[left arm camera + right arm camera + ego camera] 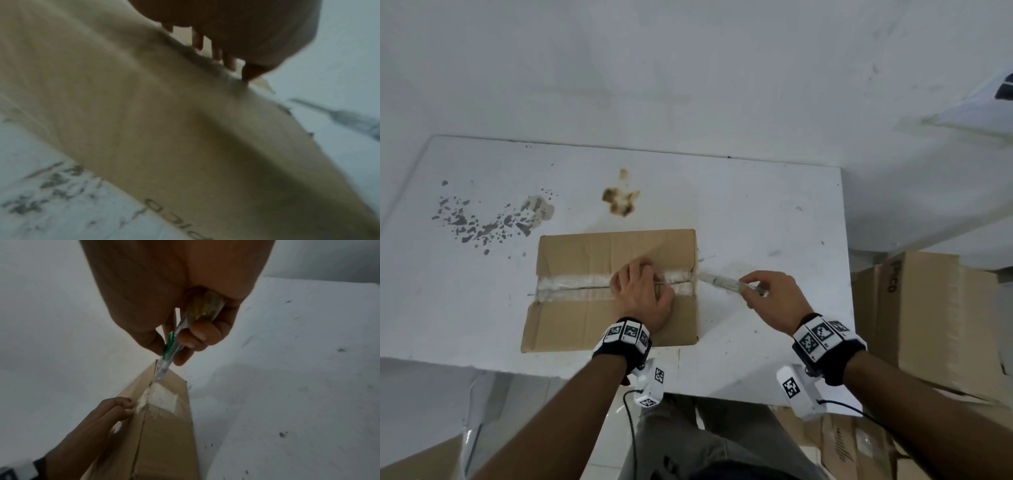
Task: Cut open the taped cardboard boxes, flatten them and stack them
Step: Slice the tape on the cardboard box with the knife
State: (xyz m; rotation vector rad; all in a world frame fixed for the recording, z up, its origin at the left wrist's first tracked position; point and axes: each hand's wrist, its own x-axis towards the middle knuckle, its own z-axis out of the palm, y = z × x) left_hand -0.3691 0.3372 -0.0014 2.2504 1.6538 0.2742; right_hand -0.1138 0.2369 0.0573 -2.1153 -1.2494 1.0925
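On the near part of the white tabletop (pixel 774 212) lies a closed cardboard box (pixel 616 246), its long axis running left to right. A strip of clear tape (pixel 571 282) covers the seam along that same axis, halfway between the near and far edges.

The left hand (pixel 642 294) rests on top of the box, right of its middle, with the fingers bent down onto the tape line; it seems to press and steady the flaps, not to grasp anything. From the right wrist view its fingertips (pixel 125 405) sit at the tape's edge, just beside the seam.

The right hand (pixel 770 298) is off the box, just past its right end, and hangs over bare tabletop. Its fingers are clamped round a cutter (pixel 726 282) with a clear body and a green slider. The cutter points left, nearly in line with the seam, with its tip at the right edge of the box where the tape folds over. Whether the tip touches the cardboard I cannot tell.

So the seam stretches away to the left of the blade, and the right hand is the one placed to work it. The left hand lies right across that line, close to the blade's end of it. I judge any stroke leftward along the seam would meet those fingers unless they shift.

To the right of the tabletop, lower down, stand more brown boxes (pixel 928 308).
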